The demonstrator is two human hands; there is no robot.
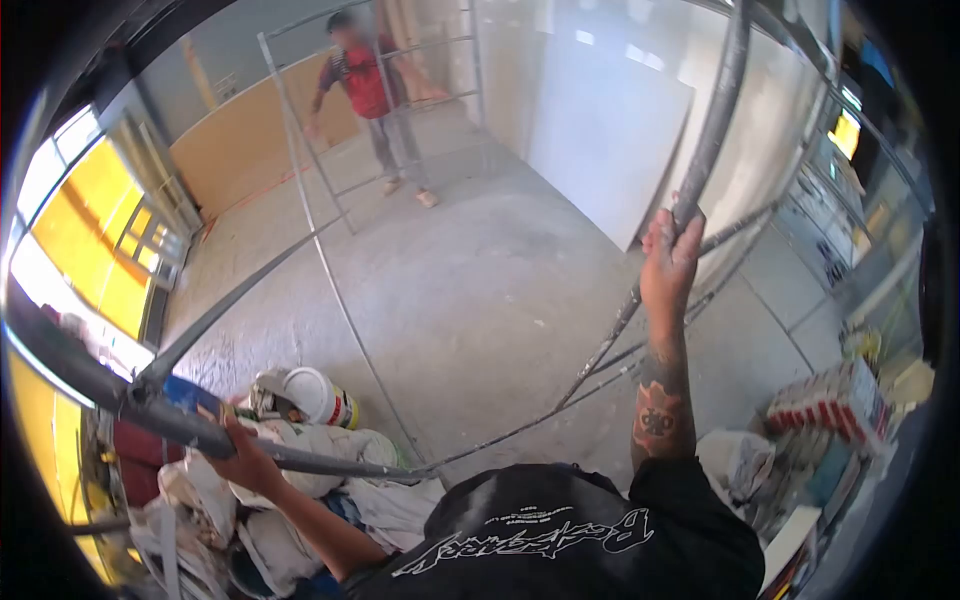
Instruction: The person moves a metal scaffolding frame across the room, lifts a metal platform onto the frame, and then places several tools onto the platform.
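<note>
My right hand (668, 262) is wrapped round a grey metal scaffold tube (722, 110) that rises toward the top of the view. Lower on the left, my left hand (243, 458) closes on another scaffold tube (335, 463), thick and paint-spattered; some of its fingers are hidden behind the metal. Thinner braces run between the tubes, one of them a diagonal bar (240, 297) up from the left joint. Both arms are spread wide, the right stretched forward.
A co-worker (368, 90) in a red top stands across the concrete floor (470, 290) beside another scaffold frame (300, 150). White board (610, 140) leans at the wall. Below lie a white bucket (318, 397), crumpled sacks (200, 500) and stacked boxes (832, 402).
</note>
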